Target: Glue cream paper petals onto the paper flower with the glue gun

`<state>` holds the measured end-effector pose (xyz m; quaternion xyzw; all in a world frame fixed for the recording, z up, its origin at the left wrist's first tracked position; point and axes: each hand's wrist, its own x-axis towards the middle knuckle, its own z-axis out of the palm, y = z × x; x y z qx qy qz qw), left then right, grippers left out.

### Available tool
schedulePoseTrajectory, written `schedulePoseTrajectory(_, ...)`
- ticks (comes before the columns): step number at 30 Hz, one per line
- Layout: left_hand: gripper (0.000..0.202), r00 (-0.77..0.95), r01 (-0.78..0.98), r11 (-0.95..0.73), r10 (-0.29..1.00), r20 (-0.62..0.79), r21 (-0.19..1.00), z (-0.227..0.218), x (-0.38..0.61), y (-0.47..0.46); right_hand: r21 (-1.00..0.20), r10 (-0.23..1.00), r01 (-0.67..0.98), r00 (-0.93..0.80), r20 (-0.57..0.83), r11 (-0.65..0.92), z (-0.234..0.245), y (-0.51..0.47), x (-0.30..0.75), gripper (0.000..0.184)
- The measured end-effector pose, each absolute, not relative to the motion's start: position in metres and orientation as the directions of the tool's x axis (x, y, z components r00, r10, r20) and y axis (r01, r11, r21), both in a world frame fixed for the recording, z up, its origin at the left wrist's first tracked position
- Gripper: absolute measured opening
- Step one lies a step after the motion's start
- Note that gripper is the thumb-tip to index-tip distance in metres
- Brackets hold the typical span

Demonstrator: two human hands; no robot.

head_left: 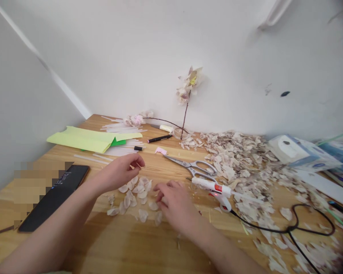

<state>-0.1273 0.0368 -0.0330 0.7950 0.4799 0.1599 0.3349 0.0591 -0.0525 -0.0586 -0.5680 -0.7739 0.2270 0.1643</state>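
My left hand (120,172) hovers over a small cluster of pale petals (137,192) on the wooden table (125,243); its thumb and fingers pinch a thin stick-like thing too small to name. My right hand (174,203) rests palm down on the table just right of the petals, fingers curled onto them; what they grip, if anything, is hidden. A white glue gun (214,187) lies right beside my right hand, its black cord (288,228) trailing off to the right. Silver scissors (193,166) lie behind it.
A big heap of petal scraps (246,160) covers the right side. A black phone (55,196) lies left, green paper (88,139) behind it. A flower stem (187,99) leans on the wall; a black pen (160,139), glue sticks (117,127) and a tissue box (300,152) are nearby.
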Motion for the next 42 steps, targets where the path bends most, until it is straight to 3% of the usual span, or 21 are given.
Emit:
schedulePoseTrajectory(7,0.018,0.66,0.502,-0.194,0.715,-0.229,0.843,-0.027,-0.099,0.006,-0.644,0.984,0.745,-0.106,0.144,0.175,-0.052,-0.047,0.068,0.031)
schedulePoseTrajectory(11,0.011,0.602,0.418,-0.137,0.782,-0.161,0.898,-0.041,-0.092,0.003,-0.647,0.978,0.738,-0.091,0.188,0.193,-0.049,-0.046,0.068,0.031)
schedulePoseTrajectory(20,0.031,0.474,0.25,0.21,0.825,-0.309,0.945,-0.037,-0.089,0.009,-0.78,0.986,0.607,-0.039,0.164,0.154,-0.04,-0.06,0.088,0.026)
schedulePoseTrajectory(25,0.04,0.455,0.192,0.271,0.827,-0.33,0.943,-0.032,-0.09,0.012,-0.807,0.988,0.578,0.01,0.155,0.121,-0.032,-0.088,0.117,0.006)
schedulePoseTrajectory(30,0.049,0.417,0.177,0.243,0.859,-0.297,0.954,-0.031,-0.086,0.014,-0.752,0.972,0.634,0.002,0.236,0.181,-0.035,-0.112,0.136,0.008)
schedulePoseTrajectory(36,0.044,0.405,0.199,0.172,0.882,-0.24,0.965,-0.019,-0.077,0.013,-0.955,0.991,0.265,-0.009,0.137,0.134,-0.037,-0.113,0.132,0.014)
schedulePoseTrajectory(39,0.04,0.422,0.214,0.136,0.88,-0.218,0.967,-0.012,-0.074,0.013,-0.984,0.987,0.091,-0.061,0.149,0.154,-0.036,-0.107,0.125,0.014)
schedulePoseTrajectory(42,0.038,0.438,0.208,0.111,0.878,-0.194,0.972,-0.008,-0.071,0.013,-0.99,0.988,0.02,-0.07,0.141,0.143,-0.035,-0.104,0.119,0.023)
